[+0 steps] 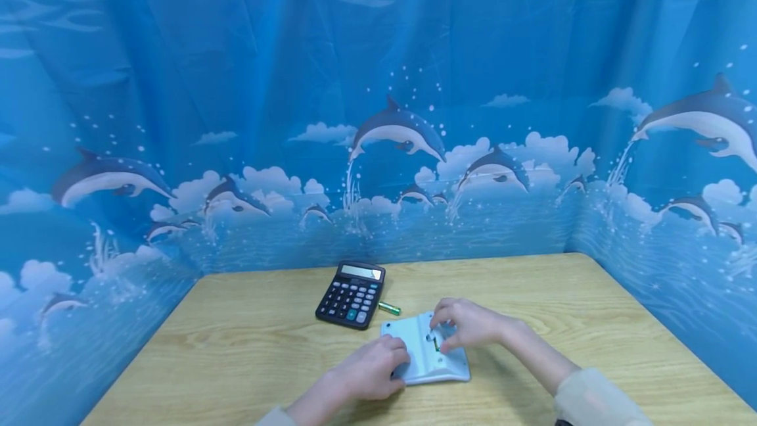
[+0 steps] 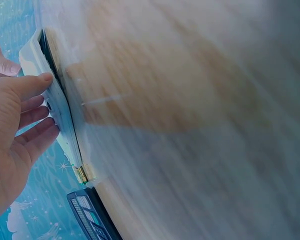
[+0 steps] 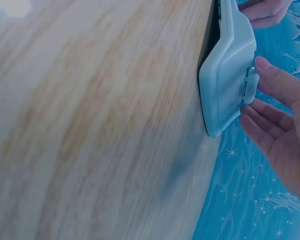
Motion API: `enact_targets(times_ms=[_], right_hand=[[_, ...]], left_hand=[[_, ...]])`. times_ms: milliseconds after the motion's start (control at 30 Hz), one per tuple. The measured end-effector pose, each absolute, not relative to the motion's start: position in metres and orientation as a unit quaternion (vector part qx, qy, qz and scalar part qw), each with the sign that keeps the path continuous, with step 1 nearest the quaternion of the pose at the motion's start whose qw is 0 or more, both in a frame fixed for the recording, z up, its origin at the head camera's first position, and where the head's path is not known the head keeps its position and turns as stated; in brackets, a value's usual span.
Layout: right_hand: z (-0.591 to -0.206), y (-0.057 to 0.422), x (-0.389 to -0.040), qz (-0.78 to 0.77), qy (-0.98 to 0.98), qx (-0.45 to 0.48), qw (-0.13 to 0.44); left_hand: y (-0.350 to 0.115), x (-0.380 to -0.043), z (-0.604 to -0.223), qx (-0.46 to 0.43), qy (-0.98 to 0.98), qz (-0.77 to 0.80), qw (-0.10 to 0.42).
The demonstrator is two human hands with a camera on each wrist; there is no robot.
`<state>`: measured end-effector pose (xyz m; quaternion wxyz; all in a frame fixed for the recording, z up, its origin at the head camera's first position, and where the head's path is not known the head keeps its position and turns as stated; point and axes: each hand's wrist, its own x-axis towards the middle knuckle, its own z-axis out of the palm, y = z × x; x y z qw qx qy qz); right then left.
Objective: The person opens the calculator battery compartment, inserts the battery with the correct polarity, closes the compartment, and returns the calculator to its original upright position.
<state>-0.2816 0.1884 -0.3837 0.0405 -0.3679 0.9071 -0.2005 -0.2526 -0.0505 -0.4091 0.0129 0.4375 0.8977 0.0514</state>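
Observation:
A light blue calculator [image 1: 418, 349] lies back side up on the table, its battery compartment uncovered and a green battery [image 1: 436, 345] showing inside. My left hand [image 1: 374, 365] holds the calculator at its near left edge; in the left wrist view the thumb and fingertips press along that side. Over the compartment, my right hand [image 1: 470, 323] pinches a small light blue battery cover [image 3: 250, 86] between thumb and fingers. In the right wrist view this cover stands up from the calculator's back, right at the compartment.
Behind the light blue calculator lies a loose green battery [image 1: 389, 308]. A black calculator [image 1: 351, 296] sits keys up next to it, toward the back left. The wooden table [image 1: 236, 347] ends at a blue dolphin-print curtain [image 1: 284, 117] at the back and sides.

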Motion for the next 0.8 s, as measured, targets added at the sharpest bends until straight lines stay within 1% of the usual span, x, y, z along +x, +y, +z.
enact_targets(times_ms=[533,800], right_hand=[[-0.3834,0.1868,-0.2791,-0.186,0.908,-0.375,0.027],[-0.3841,0.1867,-0.2794,-0.179,0.909,-0.376,0.026]], left_hand=[[-0.0514,-0.2521,-0.4070,0.444,0.895,0.048,0.000],[-0.0513,-0.2512,-0.4067,0.440,0.897,0.049,0.005]])
